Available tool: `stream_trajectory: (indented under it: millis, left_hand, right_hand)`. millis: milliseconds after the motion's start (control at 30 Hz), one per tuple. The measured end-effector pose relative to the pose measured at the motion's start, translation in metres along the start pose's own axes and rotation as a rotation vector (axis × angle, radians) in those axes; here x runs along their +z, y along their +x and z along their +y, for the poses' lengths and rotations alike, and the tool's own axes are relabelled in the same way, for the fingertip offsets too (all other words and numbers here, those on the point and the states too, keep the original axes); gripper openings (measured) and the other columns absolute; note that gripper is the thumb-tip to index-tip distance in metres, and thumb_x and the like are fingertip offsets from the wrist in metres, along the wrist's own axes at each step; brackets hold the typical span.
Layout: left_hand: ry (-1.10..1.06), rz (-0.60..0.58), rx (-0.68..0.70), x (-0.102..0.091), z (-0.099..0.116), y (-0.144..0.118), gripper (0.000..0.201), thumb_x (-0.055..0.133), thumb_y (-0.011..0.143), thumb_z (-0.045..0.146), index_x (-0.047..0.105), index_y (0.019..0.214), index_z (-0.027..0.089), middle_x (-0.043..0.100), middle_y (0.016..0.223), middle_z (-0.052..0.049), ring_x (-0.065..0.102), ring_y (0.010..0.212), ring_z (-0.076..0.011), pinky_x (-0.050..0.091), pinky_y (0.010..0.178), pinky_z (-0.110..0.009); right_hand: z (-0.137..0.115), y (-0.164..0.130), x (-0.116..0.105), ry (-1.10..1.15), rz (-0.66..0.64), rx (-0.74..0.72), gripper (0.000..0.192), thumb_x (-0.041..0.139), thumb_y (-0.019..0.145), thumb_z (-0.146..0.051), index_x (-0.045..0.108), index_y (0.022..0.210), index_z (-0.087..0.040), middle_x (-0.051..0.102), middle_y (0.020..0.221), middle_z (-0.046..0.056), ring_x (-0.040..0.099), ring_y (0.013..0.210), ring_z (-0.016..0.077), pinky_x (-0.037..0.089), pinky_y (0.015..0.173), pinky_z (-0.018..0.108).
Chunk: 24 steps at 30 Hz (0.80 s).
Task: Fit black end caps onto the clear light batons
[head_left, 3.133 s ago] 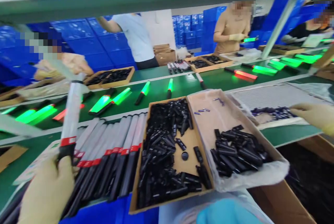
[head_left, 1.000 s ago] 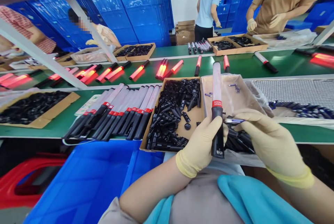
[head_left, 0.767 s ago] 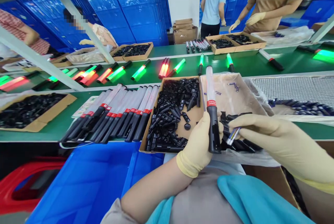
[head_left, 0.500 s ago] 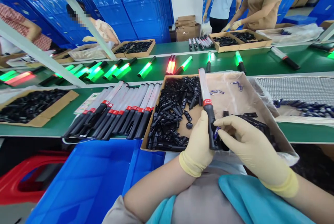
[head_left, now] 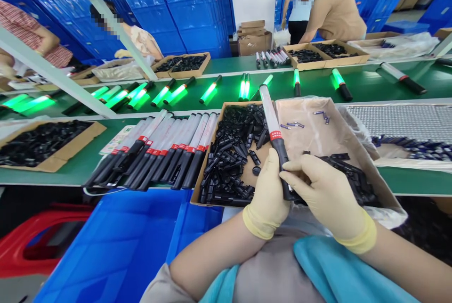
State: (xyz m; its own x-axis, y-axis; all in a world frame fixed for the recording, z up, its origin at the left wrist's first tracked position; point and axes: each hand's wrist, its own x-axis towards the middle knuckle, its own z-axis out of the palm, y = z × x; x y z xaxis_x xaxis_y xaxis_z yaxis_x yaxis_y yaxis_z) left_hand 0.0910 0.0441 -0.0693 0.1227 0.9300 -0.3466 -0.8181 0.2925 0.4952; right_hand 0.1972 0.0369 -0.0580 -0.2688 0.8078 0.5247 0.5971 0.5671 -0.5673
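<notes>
My left hand (head_left: 270, 187) is closed around the black handle of a light baton (head_left: 272, 119), which has a clear tube and a red band and leans slightly left. Gloved in pale yellow, my right hand (head_left: 323, 190) has its thumb and forefinger closed against the handle's right side. Whatever is between those fingertips is hidden. Beneath both hands lies a cardboard tray (head_left: 306, 135), with black plastic parts (head_left: 235, 152) on the left. Small purple batteries (head_left: 295, 125) and more black parts (head_left: 348, 168) are in its right half.
Several unlit batons (head_left: 169, 150) lie in a row to the left. Behind the tray, glowing green batons (head_left: 211, 90) rest on a green belt (head_left: 226, 69). Purple batteries (head_left: 416, 147) fill part of a tray at right. A blue bin (head_left: 134, 241) stands lower left. Co-workers are across the belt.
The purple battery in my right fingertips is now out of sight at the handle. The baton has tilted left. Belt batons have shifted right, and the red-lit ones now glow green.
</notes>
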Motion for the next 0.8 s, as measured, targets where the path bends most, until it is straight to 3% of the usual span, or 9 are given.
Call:
stream_trajectory:
  millis: [133,267,467,700,800]
  left_hand:
    - [-0.018,0.041,0.000,-0.008,0.004,0.002,0.042,0.062,0.096,0.052,0.075,0.109,0.014,0.070,0.088,-0.005,0.064,0.070,-0.0138,0.054,0.064,-0.024]
    - [0.017,0.015,0.044,-0.018,0.005,0.005,0.043,0.070,0.089,0.055,0.074,0.103,0.015,0.064,0.081,-0.001,0.049,0.055,-0.0075,0.043,0.047,-0.018]
    - [-0.055,-0.033,-0.106,-0.019,0.008,0.003,0.042,0.070,0.089,0.056,0.072,0.100,0.015,0.058,0.076,-0.001,0.046,0.056,-0.0075,0.033,0.040,-0.015]
    - [-0.033,-0.023,-0.118,-0.011,0.012,0.001,0.036,0.071,0.089,0.051,0.070,0.089,0.015,0.057,0.073,-0.001,0.051,0.061,-0.0098,0.037,0.045,-0.017]
    - [-0.046,-0.001,-0.109,-0.012,0.011,0.002,0.034,0.071,0.090,0.048,0.069,0.085,0.014,0.055,0.071,0.000,0.047,0.058,-0.0086,0.035,0.043,-0.017]
  right_hand:
    - [0.000,-0.008,0.000,-0.038,0.001,-0.135,0.016,0.058,0.099,-0.020,0.073,0.104,-0.018,0.073,0.099,0.004,0.071,0.089,0.0132,0.057,0.080,0.023]
    - [0.004,-0.015,-0.005,-0.064,-0.041,-0.224,0.019,0.060,0.098,-0.021,0.073,0.111,-0.018,0.072,0.111,0.007,0.069,0.102,0.0155,0.057,0.092,0.026]
    - [0.010,-0.011,-0.008,-0.004,-0.053,-0.224,0.015,0.062,0.096,-0.020,0.072,0.108,-0.019,0.071,0.112,0.007,0.068,0.105,0.0158,0.058,0.094,0.028]
    - [0.029,0.006,-0.009,0.128,-0.177,-0.288,0.025,0.062,0.095,-0.021,0.071,0.118,-0.024,0.070,0.110,0.007,0.070,0.099,0.0154,0.061,0.087,0.028]
    - [0.033,0.008,-0.006,0.123,-0.169,-0.339,0.023,0.061,0.096,-0.022,0.071,0.117,-0.023,0.070,0.108,0.008,0.070,0.098,0.0162,0.062,0.085,0.030]
